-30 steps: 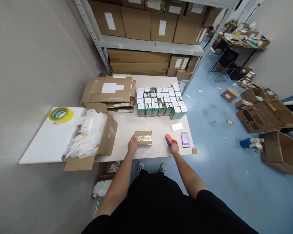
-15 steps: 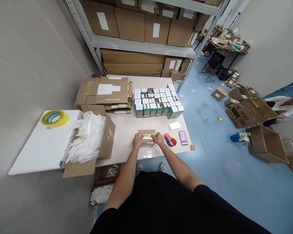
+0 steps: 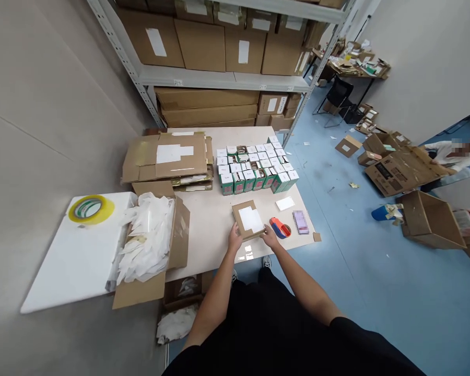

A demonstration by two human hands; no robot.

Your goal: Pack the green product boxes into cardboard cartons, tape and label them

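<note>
A small cardboard box with a large white label on its upper face lies at the table's near side, turned slightly askew. My left hand grips its near left corner, and my right hand holds the near right corner. Just right of the box sits a red and blue tape dispenser. A white card and a purple item, blurred out, lie beyond it. Behind the box stand several rows of small green and white boxes, some with open tops.
Flattened cardboard is stacked at the table's back left. An open carton of white packing material stands left, beside a white surface bearing a yellow tape roll. Shelving with cartons rises behind. A person is among boxes at right.
The box has turned from its taped face to its labelled face, lying flatter on the table. Both hands have shifted to its near corners. The camera view has moved somewhat.
</note>
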